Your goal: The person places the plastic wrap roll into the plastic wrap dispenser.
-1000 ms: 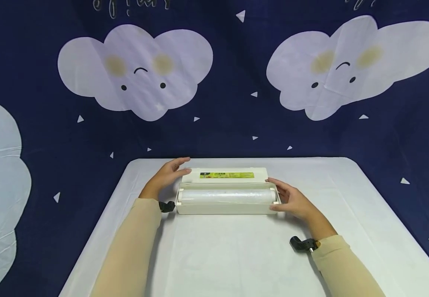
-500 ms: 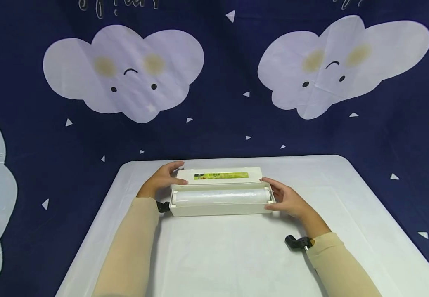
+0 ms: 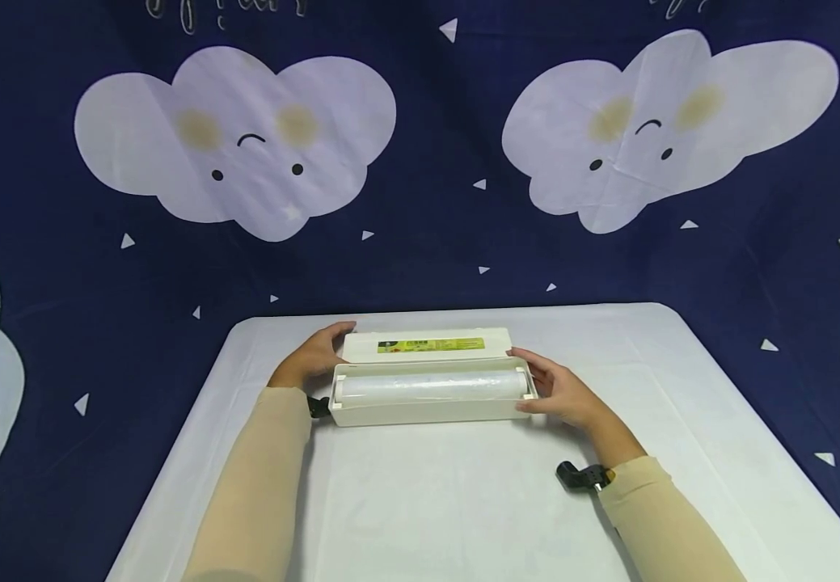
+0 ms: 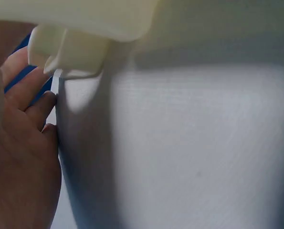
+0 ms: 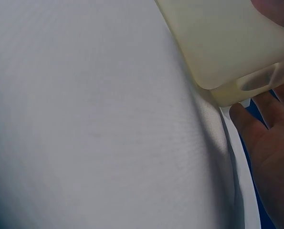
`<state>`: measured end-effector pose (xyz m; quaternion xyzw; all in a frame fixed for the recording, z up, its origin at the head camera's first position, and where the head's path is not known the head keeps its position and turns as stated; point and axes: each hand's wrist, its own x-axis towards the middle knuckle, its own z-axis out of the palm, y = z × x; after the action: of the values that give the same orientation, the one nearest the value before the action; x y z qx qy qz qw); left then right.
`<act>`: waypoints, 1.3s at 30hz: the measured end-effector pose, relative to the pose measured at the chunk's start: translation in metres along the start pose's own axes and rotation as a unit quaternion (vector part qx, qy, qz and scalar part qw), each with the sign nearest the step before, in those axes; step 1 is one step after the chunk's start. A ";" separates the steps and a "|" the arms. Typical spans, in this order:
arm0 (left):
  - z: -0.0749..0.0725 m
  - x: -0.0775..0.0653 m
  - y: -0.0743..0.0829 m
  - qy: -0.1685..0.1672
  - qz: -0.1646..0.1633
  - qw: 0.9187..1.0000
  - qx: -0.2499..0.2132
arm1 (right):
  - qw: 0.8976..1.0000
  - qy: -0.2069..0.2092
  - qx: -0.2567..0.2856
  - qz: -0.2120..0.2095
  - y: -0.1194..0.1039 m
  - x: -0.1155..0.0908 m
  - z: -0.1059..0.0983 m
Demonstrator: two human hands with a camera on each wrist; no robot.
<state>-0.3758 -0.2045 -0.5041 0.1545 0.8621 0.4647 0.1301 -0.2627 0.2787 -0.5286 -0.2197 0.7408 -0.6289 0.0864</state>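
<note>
In the head view a white cling film box (image 3: 427, 413) lies across the table with its lid (image 3: 500, 343) folded back behind it. A clear roll of cling film (image 3: 430, 386) sits inside. My left hand (image 3: 312, 356) is at the lid's left end, thumb and fingers spread apart; its thumb tip is hidden near the seam between lid and box. My right hand (image 3: 561, 394) holds the box's right end, thumb on the front corner and forefinger reaching to the lid's right end. In the right wrist view the box (image 5: 227, 43) has a slot in its end face.
A white-covered table (image 3: 463, 501) spreads in front of the box and to both sides. Behind it hangs a dark blue cloth (image 3: 449, 242) with printed clouds and small triangles. Black wrist cameras (image 3: 580, 476) are strapped to both wrists.
The head view has turned slightly right, so everything shifts left. My left thumb has slid off the lid's top face to its left end. Box, lid and right hand keep their places.
</note>
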 end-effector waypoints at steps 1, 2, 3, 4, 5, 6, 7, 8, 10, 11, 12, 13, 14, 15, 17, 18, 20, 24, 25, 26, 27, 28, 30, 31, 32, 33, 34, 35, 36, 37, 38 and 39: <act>0.000 0.000 -0.001 0.000 -0.001 1.000 0.006 | 1.000 0.000 0.001 0.000 0.000 0.000 0.000; 0.001 0.001 -0.002 -0.002 0.000 1.000 0.013 | 1.000 0.000 0.002 -0.002 -0.001 0.000 0.001; 0.001 0.001 -0.003 -0.004 -0.003 1.000 0.017 | 1.000 -0.001 0.002 -0.004 0.000 0.000 0.001; 0.002 0.002 -0.004 -0.006 -0.003 1.000 0.025 | 1.000 -0.002 0.002 -0.006 0.000 0.000 0.001; 0.002 0.002 -0.005 -0.008 -0.004 0.999 0.032 | 1.000 -0.003 0.002 -0.008 0.000 0.000 0.002; 0.003 0.002 -0.006 -0.009 -0.005 0.999 0.044 | 1.000 -0.005 0.002 -0.010 0.000 0.001 0.002; 0.003 0.002 -0.006 -0.010 -0.005 0.999 0.051 | 1.000 -0.006 0.001 -0.012 0.000 0.001 0.002; 0.003 0.002 -0.006 -0.011 -0.003 0.998 0.057 | 1.000 -0.007 0.002 -0.014 0.001 0.001 0.003; 0.003 0.002 -0.007 -0.010 0.003 0.998 0.068 | 1.000 -0.008 0.004 -0.015 0.001 0.002 0.003; 0.003 0.003 -0.007 -0.010 0.008 0.997 0.074 | 1.000 -0.007 0.004 -0.016 0.001 0.002 0.003; 0.004 0.003 -0.007 -0.011 0.011 0.997 0.081 | 1.000 -0.007 0.005 -0.016 0.001 0.002 0.003; 0.004 0.004 -0.007 -0.011 0.009 0.996 0.084 | 1.000 -0.006 0.006 -0.016 0.001 0.002 0.003; 0.004 0.004 -0.007 -0.011 0.009 0.996 0.085 | 1.000 -0.006 0.008 -0.017 0.001 0.002 0.003; 0.004 0.005 -0.008 -0.010 0.008 0.996 0.087 | 1.000 -0.006 0.008 -0.018 0.002 0.002 0.003; 0.005 0.005 -0.009 -0.007 0.002 0.996 0.088 | 1.000 -0.007 0.007 -0.019 0.002 0.003 0.003; 0.005 0.005 -0.010 -0.004 -0.001 0.996 0.085 | 1.000 -0.008 0.007 -0.019 0.002 0.003 0.003; 0.005 0.005 -0.011 -0.001 0.001 0.997 0.072 | 1.000 -0.009 0.007 -0.018 0.002 0.003 0.003; 0.006 0.005 -0.011 0.011 -0.005 1.000 0.018 | 1.000 -0.008 0.005 -0.019 0.002 0.003 0.003; 0.007 0.005 -0.011 0.014 -0.004 1.000 0.002 | 1.000 -0.008 0.004 -0.020 0.002 0.003 0.003; 0.007 0.005 -0.010 0.017 -0.003 1.000 -0.016 | 1.000 -0.008 0.004 -0.020 0.001 0.003 0.003; 0.007 0.004 -0.009 0.021 -0.003 0.999 -0.030 | 1.000 -0.007 0.004 -0.019 0.001 0.002 0.003; 0.008 0.003 -0.008 0.023 0.002 0.999 -0.039 | 1.000 -0.007 0.006 -0.018 0.001 0.002 0.004; 0.008 0.002 -0.008 0.024 0.009 0.998 -0.061 | 1.000 -0.007 0.005 -0.017 0.001 0.002 0.004; 0.008 0.002 -0.008 0.026 0.010 0.997 -0.069 | 1.000 -0.007 0.004 -0.016 0.001 0.002 0.004; 0.009 0.001 -0.008 0.028 0.011 0.996 -0.079 | 1.000 -0.007 0.005 -0.015 0.001 0.002 0.003; 0.009 0.001 -0.009 0.031 0.010 0.996 -0.085 | 1.000 -0.007 0.005 -0.014 0.001 0.002 0.003; 0.009 0.001 -0.009 0.032 0.011 0.995 -0.090 | 1.000 -0.007 0.005 -0.013 0.001 0.002 0.003; 0.009 0.001 -0.010 0.034 0.012 0.994 -0.099 | 1.000 -0.006 0.005 -0.012 0.001 0.002 0.003; 0.010 0.001 -0.010 0.036 0.015 0.994 -0.102 | 1.000 -0.005 0.007 -0.011 0.002 0.001 0.003; 0.009 0.001 -0.011 0.038 0.017 0.993 -0.107 | 1.000 -0.004 0.008 -0.009 0.002 0.001 0.003; 0.009 0.002 -0.011 0.040 0.020 0.992 -0.117 | 1.000 -0.003 0.009 -0.008 0.003 0.001 0.002; 0.009 0.002 -0.012 0.041 0.024 0.992 -0.120 | 1.000 -0.002 0.009 -0.007 0.003 0.001 0.002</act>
<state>-0.3758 -0.2034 -0.5189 0.1394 0.8009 0.5734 0.1014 -0.2633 0.2765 -0.5319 -0.2256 0.7331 -0.6359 0.0853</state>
